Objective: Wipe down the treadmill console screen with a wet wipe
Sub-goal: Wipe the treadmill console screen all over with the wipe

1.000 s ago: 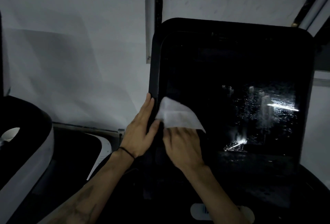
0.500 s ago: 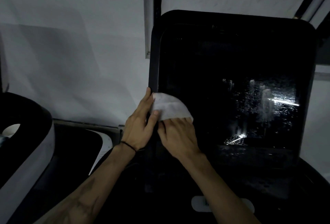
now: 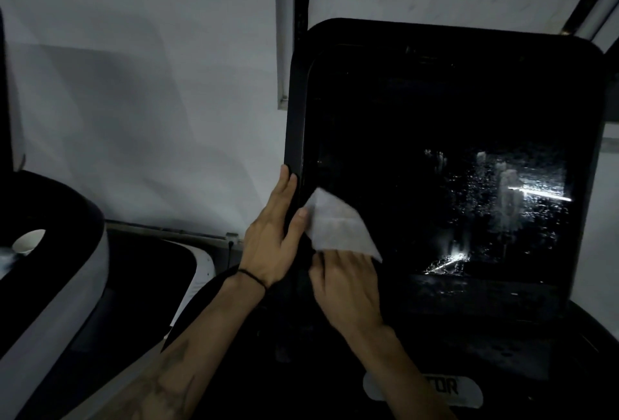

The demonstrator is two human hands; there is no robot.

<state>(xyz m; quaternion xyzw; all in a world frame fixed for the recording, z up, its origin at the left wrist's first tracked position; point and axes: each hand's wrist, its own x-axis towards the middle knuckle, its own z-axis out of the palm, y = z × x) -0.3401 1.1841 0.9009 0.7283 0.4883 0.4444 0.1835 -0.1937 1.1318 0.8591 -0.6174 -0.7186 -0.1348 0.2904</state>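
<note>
White wet wipe [image 3: 338, 228] hides right hand [image 3: 348, 285] fingertips; screen [image 3: 435, 138] dim.

This looks like a dim gym or workout room. A big black treadmill console screen [image 3: 445, 165] fills the right side of the frame. At the lower left sits another black and white exercise machine [image 3: 50, 272] with a paper cup [image 3: 28, 241] in it. A plain white wall [image 3: 140, 91] stands behind both.
</note>
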